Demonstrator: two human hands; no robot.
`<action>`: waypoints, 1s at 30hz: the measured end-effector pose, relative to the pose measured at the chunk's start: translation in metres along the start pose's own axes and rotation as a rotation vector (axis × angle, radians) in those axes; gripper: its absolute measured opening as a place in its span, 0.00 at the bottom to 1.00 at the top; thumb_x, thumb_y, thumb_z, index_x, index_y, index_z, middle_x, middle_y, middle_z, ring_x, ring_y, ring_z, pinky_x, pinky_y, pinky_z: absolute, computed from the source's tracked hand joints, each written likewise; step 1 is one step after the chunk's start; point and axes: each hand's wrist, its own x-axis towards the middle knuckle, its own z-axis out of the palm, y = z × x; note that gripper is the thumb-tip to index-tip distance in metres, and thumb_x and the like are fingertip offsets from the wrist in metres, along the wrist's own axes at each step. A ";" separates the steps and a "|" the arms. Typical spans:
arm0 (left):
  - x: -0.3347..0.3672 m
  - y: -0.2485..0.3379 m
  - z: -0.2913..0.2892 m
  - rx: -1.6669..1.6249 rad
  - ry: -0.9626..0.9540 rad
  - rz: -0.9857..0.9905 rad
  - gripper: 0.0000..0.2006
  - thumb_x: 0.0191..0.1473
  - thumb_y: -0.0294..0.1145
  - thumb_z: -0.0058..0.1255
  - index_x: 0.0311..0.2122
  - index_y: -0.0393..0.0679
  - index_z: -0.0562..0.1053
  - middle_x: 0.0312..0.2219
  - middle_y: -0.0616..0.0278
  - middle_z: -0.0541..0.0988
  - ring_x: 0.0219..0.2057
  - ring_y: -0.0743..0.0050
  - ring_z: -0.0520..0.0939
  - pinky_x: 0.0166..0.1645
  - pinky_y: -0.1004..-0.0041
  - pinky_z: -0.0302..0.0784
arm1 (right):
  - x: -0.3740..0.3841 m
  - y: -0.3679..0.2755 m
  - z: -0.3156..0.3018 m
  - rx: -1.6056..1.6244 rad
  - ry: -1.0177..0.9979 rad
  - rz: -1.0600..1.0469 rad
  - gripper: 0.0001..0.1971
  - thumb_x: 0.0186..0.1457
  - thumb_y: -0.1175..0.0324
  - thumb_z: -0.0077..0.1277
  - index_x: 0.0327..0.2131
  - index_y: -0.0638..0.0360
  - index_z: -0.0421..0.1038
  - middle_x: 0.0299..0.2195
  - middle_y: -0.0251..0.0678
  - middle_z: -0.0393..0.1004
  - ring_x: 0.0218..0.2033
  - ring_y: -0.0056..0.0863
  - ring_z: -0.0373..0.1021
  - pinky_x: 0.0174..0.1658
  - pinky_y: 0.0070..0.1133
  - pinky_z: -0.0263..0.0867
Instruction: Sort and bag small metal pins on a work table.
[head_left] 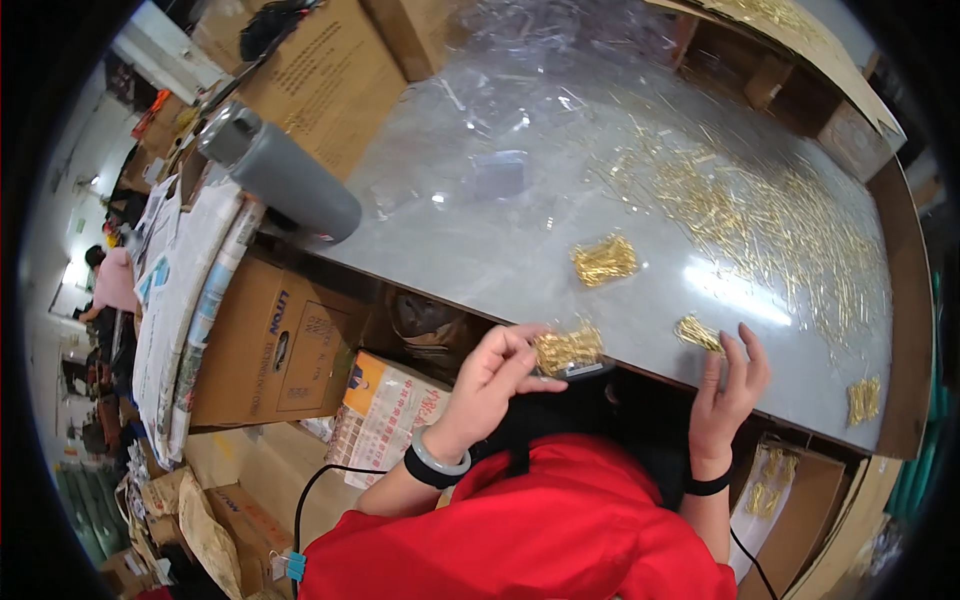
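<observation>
The first bundle of thin gold pins (570,350) was at the front edge of the gray tabletop (470,255). On that tabletop, a second bundle (604,261) lay farther in, a smaller cluster (697,332) nearer the front edge, and loose pins (770,215) across its right half; a gray bottle (285,175) was at its left edge. The left hand (480,390) came over the front edge, its grip clamped on the first bundle's left end. The right hand (727,400) reached over that edge, its grip apart beside the smaller cluster; whether they touched was unclear.
</observation>
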 end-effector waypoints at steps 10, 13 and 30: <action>0.008 -0.027 0.042 0.045 -0.328 -0.123 0.03 0.69 0.24 0.36 0.44 0.38 0.63 0.64 0.47 0.61 0.60 0.60 0.72 0.59 0.56 0.78 | -0.004 -0.037 -0.019 0.190 -0.303 -0.261 0.19 0.46 0.60 0.66 0.42 0.53 0.76 0.59 0.41 0.64 0.65 0.49 0.54 0.63 0.45 0.56; 0.011 -0.032 0.045 -0.086 -0.325 -0.168 0.03 0.69 0.25 0.37 0.44 0.39 0.63 0.64 0.47 0.61 0.60 0.61 0.71 0.60 0.56 0.77 | -0.014 -0.033 -0.021 0.176 -0.297 -0.215 0.20 0.47 0.61 0.66 0.43 0.54 0.74 0.59 0.42 0.64 0.65 0.50 0.53 0.64 0.45 0.54; 0.011 -0.037 0.069 -0.064 -0.195 -0.122 0.23 0.67 0.23 0.44 0.64 0.41 0.56 0.57 0.49 0.69 0.54 0.63 0.77 0.56 0.63 0.80 | -0.027 -0.037 -0.013 0.121 -0.141 -0.219 0.15 0.43 0.66 0.67 0.38 0.45 0.78 0.55 0.32 0.70 0.64 0.44 0.56 0.65 0.46 0.50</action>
